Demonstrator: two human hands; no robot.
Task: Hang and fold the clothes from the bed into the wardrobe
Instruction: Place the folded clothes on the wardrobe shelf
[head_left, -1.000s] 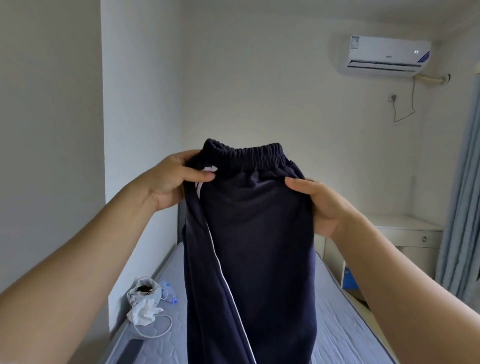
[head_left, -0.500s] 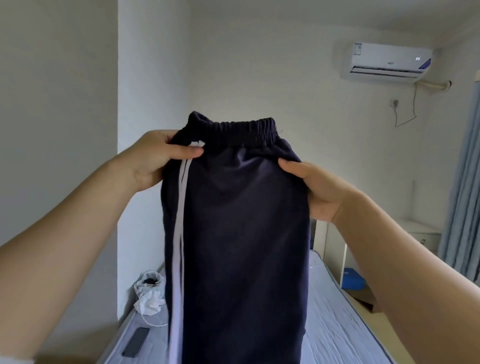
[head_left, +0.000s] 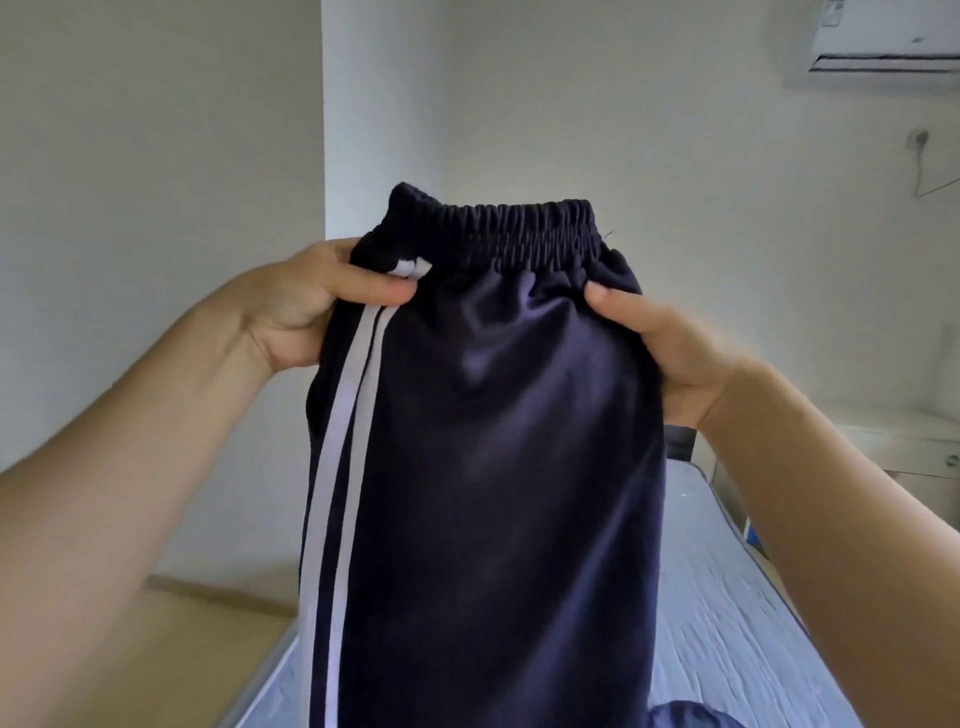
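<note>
I hold up a pair of dark navy track trousers (head_left: 498, 441) with an elastic waistband and two white stripes down the left edge. My left hand (head_left: 311, 301) grips the left side just below the waistband, thumb across the stripes. At the right side my right hand (head_left: 660, 343) grips the fabric under the waistband, thumb in front. The trousers hang straight down in front of me over the bed (head_left: 727, 613). Another bluish piece of cloth (head_left: 691, 716) shows at the bottom edge. No wardrobe is in view.
A white wall corner (head_left: 323, 130) rises behind the trousers. An air conditioner (head_left: 883, 47) hangs at the top right. A white bedside cabinet (head_left: 904, 447) stands to the right of the bed. Wooden floor (head_left: 171, 634) lies on the left.
The trousers have come closer to me and turned, so both white stripes now face me. My view has shifted; the bag and phone on the bed are out of sight.
</note>
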